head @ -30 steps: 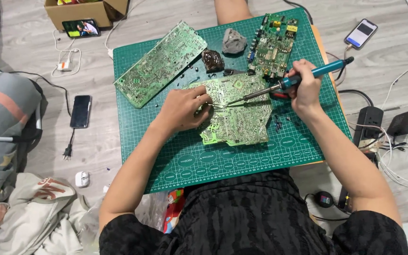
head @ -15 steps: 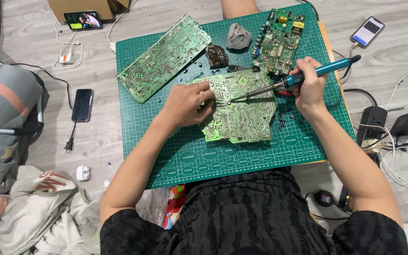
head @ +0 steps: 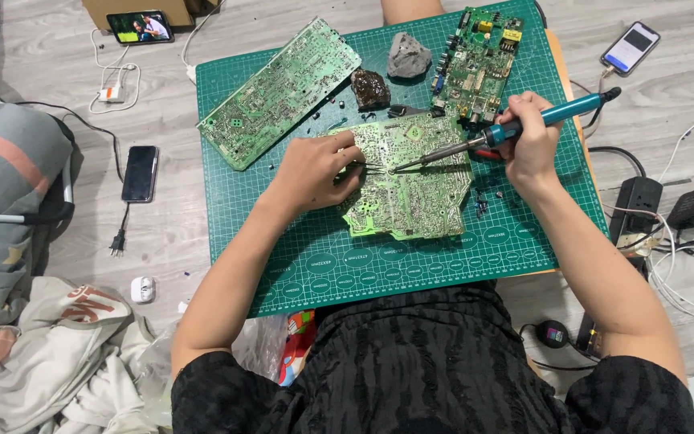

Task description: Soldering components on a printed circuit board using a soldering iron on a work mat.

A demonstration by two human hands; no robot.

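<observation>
A: Circuit board (head: 411,181), pale green, solder side up: where does it lie?

B: Flat on the green cutting mat (head: 347,265), near the mat's centre, which covers the bench. It sits between the two hands and under both tool tips.

A: Largest items around it?

B: A long green circuit board (head: 279,92) lies at the mat's upper left, apart from the working board. A smaller populated board (head: 479,60) lies at the upper right, its lower end close to the working board's top edge. A grey stone (head: 407,56) and a dark brown lump (head: 369,88) rest between those two.

A: State of the right-hand grip?

B: The right hand (head: 528,145) is closed around the teal handle of a soldering iron (head: 516,128). The iron slants down to the left; its tip meets the working board near the board's upper middle. The hand itself sits off the board's right edge, over the mat.

A: And the left-hand grip?

B: The left hand (head: 315,169) rests on the board's left edge, fingers pinched shut on tweezers (head: 367,169). The tweezer points reach right and end just beside the iron tip.

A: Smaller items?

B: A black phone (head: 140,173) lies on the floor left of the mat. Another phone (head: 630,48) with a lit screen lies at the upper right.
</observation>
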